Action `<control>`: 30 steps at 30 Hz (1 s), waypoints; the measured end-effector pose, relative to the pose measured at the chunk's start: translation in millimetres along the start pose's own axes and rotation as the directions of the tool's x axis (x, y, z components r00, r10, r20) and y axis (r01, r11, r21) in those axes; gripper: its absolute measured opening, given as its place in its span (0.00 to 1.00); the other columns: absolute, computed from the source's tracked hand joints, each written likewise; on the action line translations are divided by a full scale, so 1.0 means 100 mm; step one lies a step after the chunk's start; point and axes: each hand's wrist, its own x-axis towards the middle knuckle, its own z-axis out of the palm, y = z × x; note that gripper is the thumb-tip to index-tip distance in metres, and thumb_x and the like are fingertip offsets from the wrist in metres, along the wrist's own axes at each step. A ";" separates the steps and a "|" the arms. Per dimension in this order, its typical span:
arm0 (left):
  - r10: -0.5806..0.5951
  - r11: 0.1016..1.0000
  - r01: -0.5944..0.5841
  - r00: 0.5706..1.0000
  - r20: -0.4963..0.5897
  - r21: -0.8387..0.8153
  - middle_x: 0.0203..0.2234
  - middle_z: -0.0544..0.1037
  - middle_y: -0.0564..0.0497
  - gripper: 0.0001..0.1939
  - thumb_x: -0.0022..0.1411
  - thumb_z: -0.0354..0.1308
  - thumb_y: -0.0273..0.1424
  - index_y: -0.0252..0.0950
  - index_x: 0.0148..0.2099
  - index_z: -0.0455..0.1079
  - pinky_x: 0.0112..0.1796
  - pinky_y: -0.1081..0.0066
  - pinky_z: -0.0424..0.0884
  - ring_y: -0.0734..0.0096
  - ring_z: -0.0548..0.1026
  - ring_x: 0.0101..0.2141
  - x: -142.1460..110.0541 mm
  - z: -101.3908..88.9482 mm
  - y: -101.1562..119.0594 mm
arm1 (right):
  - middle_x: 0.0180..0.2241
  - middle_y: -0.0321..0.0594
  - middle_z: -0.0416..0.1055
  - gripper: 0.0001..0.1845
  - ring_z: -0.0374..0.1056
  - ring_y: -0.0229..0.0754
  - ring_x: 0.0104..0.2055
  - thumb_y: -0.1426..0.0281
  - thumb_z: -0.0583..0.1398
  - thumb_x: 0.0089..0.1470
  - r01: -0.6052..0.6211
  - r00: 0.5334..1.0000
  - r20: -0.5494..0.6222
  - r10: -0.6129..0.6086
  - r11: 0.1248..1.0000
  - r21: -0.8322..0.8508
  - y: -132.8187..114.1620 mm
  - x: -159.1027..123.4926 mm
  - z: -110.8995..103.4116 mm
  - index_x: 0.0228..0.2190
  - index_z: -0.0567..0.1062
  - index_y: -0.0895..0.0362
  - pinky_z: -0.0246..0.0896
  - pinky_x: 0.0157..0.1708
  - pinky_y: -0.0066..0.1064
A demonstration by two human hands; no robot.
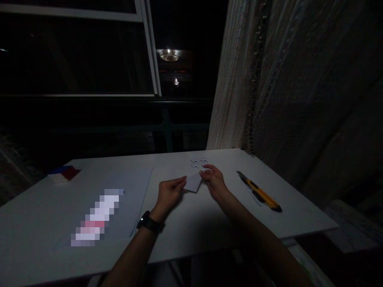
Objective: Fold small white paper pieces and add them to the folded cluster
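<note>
Between my two hands is a small white piece of paper (pixel 193 182), tilted above the white table. My left hand (pixel 171 194) pinches its left edge between thumb and fingers; a dark watch sits on that wrist. At the paper's upper right corner, my right hand (pixel 214 180) grips it with thumb and fingertips. Just beyond the right hand lie several small paper pieces with dark marks (pixel 194 161), partly covered by its fingers. Whether the held paper is folded I cannot tell.
A yellow and black utility knife (pixel 260 192) lies on the table (pixel 191 235) to the right, its blade end pointing away. On the left are white paper sheets (pixel 136 187), with a blurred-out patch, and a blue, red and white cube (pixel 63 173). A curtain (pixel 230 79) hangs behind.
</note>
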 end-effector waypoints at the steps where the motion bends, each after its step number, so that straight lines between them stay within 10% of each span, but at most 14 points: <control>1: -0.008 1.000 0.008 1.000 0.003 -0.003 0.31 0.79 0.46 0.13 0.48 0.61 0.33 0.34 0.38 0.75 0.34 0.67 0.73 0.63 0.77 0.30 0.00 0.00 0.00 | 0.15 0.25 0.60 0.22 0.62 0.33 0.21 0.73 0.69 0.23 0.003 1.000 -0.001 -0.003 1.000 0.004 0.00 0.00 0.00 0.27 0.69 0.56 0.62 0.28 0.30; 30: -0.026 0.999 0.025 0.998 0.048 0.024 0.31 0.79 0.45 0.15 0.48 0.61 0.34 0.32 0.39 0.75 0.32 0.68 0.73 0.63 0.77 0.29 0.00 0.01 -0.05 | 0.15 0.26 0.64 0.17 0.64 0.31 0.22 0.82 0.62 0.25 0.032 0.999 -0.045 -0.026 0.989 0.148 -0.02 0.05 -0.07 0.24 0.70 0.56 0.62 0.31 0.26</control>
